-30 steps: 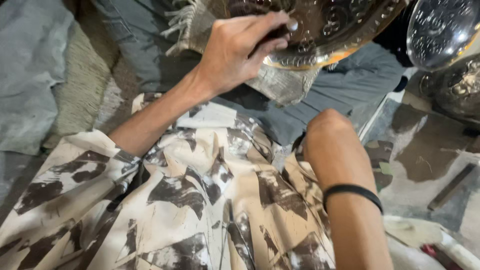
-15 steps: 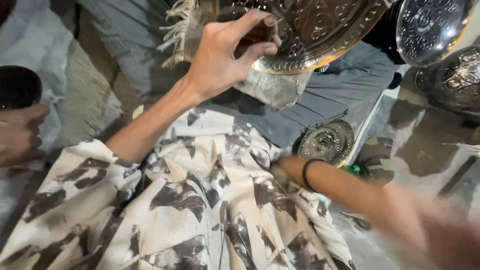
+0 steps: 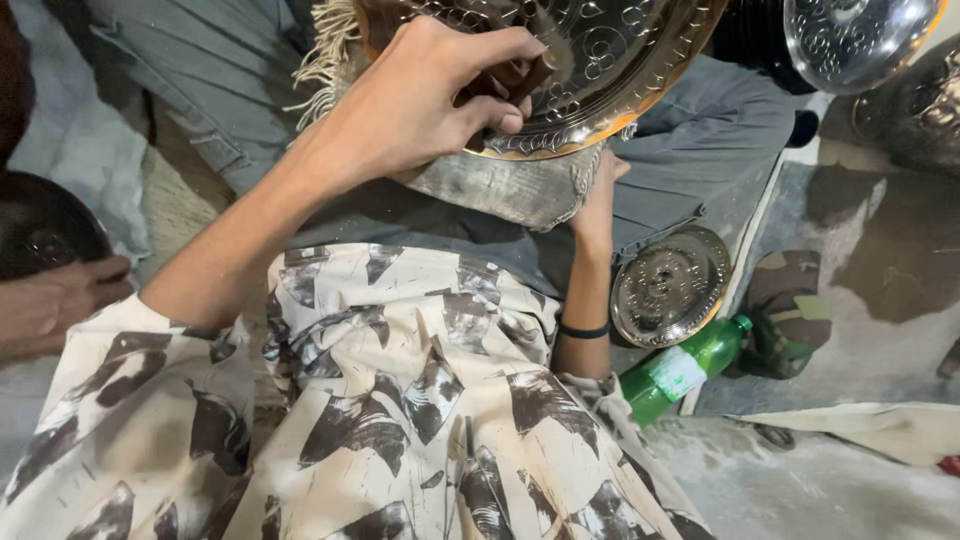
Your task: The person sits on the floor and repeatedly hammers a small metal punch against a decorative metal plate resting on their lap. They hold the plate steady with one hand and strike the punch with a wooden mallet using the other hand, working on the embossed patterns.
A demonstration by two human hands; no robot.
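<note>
The right hand (image 3: 598, 190) has swung back from the floor to the engraved tray's (image 3: 610, 70) underside.

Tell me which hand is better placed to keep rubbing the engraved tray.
The left hand, probably: its fingers already press a dark rubbing piece onto the engraved brass tray. The right hand sits beneath the rim, steadying it from below.

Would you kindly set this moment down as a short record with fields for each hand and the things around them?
left hand: left hand rests on the engraved metal tray, fingers curled in a grip on a small dark tool, its kind unclear
right hand: right hand under the tray's edge, against the worn grey pad beneath it
wrist: black band on the right wrist
nearby: small embossed plate and green bottle lying on the floor
other person: a hand at the left edge
</note>
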